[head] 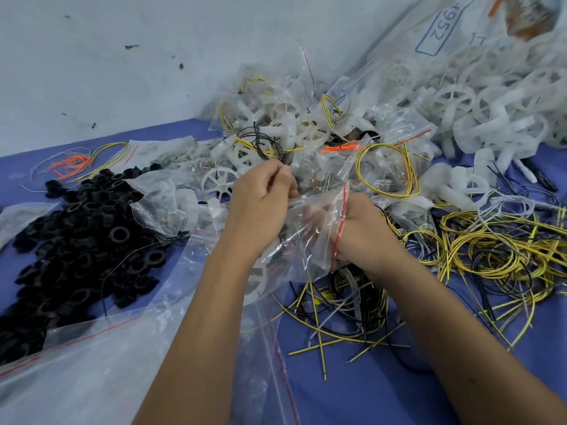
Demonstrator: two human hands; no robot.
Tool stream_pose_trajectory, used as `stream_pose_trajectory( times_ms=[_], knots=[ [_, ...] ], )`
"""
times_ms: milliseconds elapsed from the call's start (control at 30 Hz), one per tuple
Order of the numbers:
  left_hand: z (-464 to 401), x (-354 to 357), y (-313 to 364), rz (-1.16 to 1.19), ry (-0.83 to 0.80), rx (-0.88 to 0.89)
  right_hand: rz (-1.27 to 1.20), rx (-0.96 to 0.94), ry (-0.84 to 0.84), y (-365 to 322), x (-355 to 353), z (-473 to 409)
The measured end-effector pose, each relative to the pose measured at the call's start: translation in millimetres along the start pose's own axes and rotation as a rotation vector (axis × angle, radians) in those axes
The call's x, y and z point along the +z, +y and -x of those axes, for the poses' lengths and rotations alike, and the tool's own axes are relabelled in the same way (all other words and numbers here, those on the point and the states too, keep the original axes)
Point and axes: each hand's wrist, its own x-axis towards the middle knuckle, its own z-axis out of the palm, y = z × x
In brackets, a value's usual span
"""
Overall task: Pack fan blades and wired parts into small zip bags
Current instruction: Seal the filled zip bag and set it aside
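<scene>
Zip bag (319, 216) between both gripping hands

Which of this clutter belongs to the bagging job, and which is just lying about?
In play: zip bag held by left hand and right hand; white fan blades; yellow-black wires.
Lying about: black rings; orange wires.

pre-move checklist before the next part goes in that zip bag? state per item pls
1. Small zip bag held by both hands: ok, left hand and right hand both grip it.
2. Bag mouth open: cannot tell, the red zip strip is crumpled between the hands.
3. Fan blade already inside: cannot tell, film is glary.
4. Yellow wires near the right hand: ok.
5. White fan blades within view: ok, piled upper right.
6. A free hand to pick: not ok.
</scene>
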Motion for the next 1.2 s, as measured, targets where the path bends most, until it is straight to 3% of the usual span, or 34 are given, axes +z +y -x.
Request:
stream_pose_trajectory(
  times_ms=[67, 133, 300, 600, 700, 867, 1033, 1200],
  knots=[
    [-2, -4, -2, -0.019, 0.024, -0.034, -0.063, 0.035, 0.016, 2, -1, -1],
    [-2, -10, -6, -0.037, 0.04, -0.052, 0.065, -0.03, 0.086, 4, -1, -1],
    [-6, -23, -23, -0.216, 0.07, -0.03, 0.348, -0.215, 0.471, 3, 3, 2],
    [-9, -41, -40, -0.398, 0.257, -0.094, 0.775, -0.03, 0.467, 11, -4, 2],
    [-7, -41, -36, -0.407, 0.318, -0.092, 0.742, -0.017, 0.419, 8, -6, 4],
    [-8, -36, -11, -0.362, 0.412, 0.009, 0.512, -0.242, 0.634, -3, -5, 5],
    [-11, -23, 10, -0.12, 0.296, 0.087, 0.396, -0.324, 0.843, -4, -15, 5],
    [-5, -9, 13, -0.17, 0.142, 0.099, 0.33, -0.403, 0.981, -6, -21, 3]
  ],
)
